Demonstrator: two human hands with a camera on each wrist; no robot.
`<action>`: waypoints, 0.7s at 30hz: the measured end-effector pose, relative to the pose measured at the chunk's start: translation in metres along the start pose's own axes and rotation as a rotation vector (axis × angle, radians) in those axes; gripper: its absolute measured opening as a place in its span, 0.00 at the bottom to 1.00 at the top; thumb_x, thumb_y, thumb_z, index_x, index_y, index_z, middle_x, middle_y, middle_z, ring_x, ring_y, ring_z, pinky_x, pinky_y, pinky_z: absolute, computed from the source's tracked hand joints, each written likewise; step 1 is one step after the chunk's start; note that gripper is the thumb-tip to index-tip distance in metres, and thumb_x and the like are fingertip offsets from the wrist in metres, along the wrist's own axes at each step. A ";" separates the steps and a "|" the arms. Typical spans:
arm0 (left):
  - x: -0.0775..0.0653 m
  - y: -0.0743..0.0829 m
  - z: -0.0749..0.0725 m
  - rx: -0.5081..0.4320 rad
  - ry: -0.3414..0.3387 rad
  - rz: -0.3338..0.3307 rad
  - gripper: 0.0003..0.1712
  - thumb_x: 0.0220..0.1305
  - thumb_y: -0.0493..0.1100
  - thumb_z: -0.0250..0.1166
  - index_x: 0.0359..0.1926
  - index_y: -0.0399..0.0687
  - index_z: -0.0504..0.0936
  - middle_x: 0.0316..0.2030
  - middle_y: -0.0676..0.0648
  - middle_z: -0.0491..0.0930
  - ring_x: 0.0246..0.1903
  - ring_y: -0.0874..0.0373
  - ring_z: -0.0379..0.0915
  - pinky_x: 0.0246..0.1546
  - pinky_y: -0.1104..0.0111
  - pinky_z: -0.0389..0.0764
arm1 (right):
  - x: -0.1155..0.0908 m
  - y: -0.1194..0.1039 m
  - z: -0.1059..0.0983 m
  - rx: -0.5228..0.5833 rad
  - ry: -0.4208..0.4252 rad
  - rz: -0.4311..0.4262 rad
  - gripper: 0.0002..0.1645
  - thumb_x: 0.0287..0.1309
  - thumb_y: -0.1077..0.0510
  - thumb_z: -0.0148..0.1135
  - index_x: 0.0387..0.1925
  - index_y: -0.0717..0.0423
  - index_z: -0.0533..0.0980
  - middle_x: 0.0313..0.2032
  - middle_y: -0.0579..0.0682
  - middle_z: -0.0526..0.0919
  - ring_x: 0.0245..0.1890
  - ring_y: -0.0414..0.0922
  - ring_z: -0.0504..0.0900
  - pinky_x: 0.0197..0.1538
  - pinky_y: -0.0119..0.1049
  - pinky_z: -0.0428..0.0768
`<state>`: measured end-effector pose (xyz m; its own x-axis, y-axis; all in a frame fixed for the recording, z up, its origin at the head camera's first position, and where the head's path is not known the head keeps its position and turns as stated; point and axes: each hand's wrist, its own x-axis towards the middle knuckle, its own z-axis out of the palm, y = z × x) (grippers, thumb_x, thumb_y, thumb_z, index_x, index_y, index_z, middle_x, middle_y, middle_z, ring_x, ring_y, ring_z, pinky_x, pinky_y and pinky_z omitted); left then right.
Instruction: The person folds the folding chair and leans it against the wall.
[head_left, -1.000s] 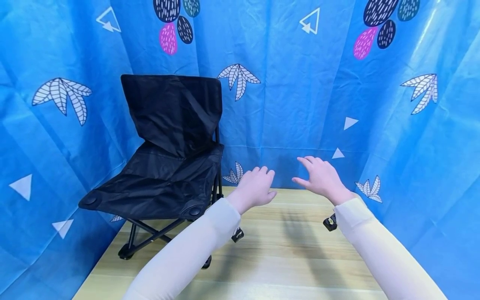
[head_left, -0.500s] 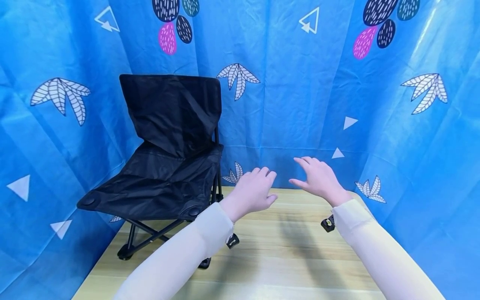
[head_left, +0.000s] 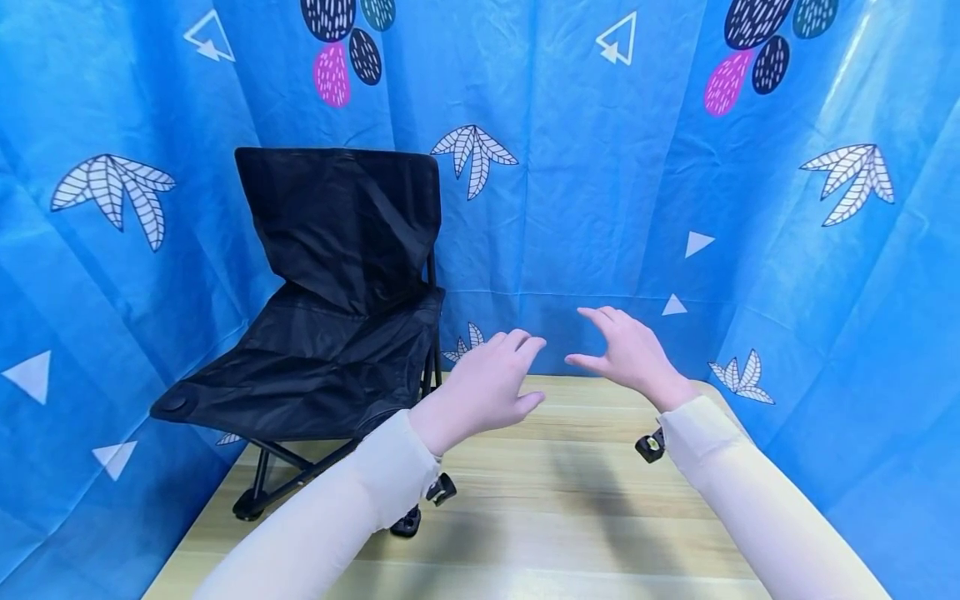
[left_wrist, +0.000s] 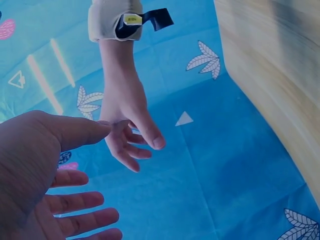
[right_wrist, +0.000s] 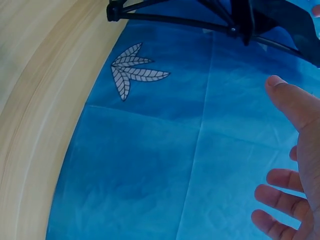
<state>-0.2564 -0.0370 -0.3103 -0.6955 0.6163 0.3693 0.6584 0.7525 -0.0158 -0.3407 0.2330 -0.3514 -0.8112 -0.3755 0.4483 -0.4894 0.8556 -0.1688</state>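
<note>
My left hand point(head_left: 483, 385) hovers over the table, just right of a black folding chair point(head_left: 337, 350), with nothing in its grasp. Its thumb and fingers are spread apart in the left wrist view. Farther right, my right hand point(head_left: 632, 354) is held in the air with thumb and fingers apart, also holding nothing. The hands face each other with a gap between them. The chair has a fabric seat and back on crossed dark legs; part of its lower frame is behind the left forearm. In the right wrist view the chair's legs point(right_wrist: 175, 21) show at the top.
A pale wooden table point(head_left: 555, 517) lies beneath both hands and carries the chair. Blue patterned curtain point(head_left: 585, 192) encloses the back and both sides. Each wrist bears a small black camera, such as the right one's camera point(head_left: 649, 447).
The left hand and forearm have drifted left and slightly toward me. The right hand has shifted a little left. The chair stays in place, and the head view has turned slightly.
</note>
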 end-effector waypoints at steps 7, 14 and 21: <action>-0.015 -0.010 -0.011 -0.055 0.050 -0.014 0.41 0.69 0.56 0.77 0.74 0.43 0.76 0.65 0.44 0.82 0.61 0.50 0.83 0.60 0.58 0.88 | 0.002 -0.008 0.001 0.012 0.030 -0.034 0.52 0.59 0.38 0.82 0.76 0.58 0.73 0.68 0.64 0.81 0.65 0.64 0.83 0.62 0.62 0.86; -0.029 -0.023 -0.017 -0.074 0.091 -0.030 0.41 0.66 0.53 0.80 0.73 0.43 0.76 0.65 0.44 0.82 0.62 0.49 0.83 0.63 0.55 0.87 | 0.005 -0.018 0.000 0.031 0.030 -0.044 0.51 0.59 0.39 0.82 0.76 0.57 0.73 0.69 0.63 0.81 0.66 0.63 0.83 0.63 0.62 0.85; -0.041 -0.040 -0.025 -0.122 0.103 -0.083 0.41 0.65 0.50 0.81 0.73 0.44 0.76 0.65 0.45 0.82 0.60 0.51 0.83 0.60 0.57 0.88 | 0.011 -0.031 -0.001 0.035 0.035 -0.073 0.52 0.56 0.37 0.83 0.75 0.57 0.74 0.66 0.62 0.83 0.64 0.61 0.84 0.62 0.60 0.86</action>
<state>-0.2468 -0.0987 -0.3016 -0.7198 0.5218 0.4577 0.6346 0.7619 0.1294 -0.3336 0.2029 -0.3402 -0.7612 -0.4235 0.4912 -0.5586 0.8129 -0.1648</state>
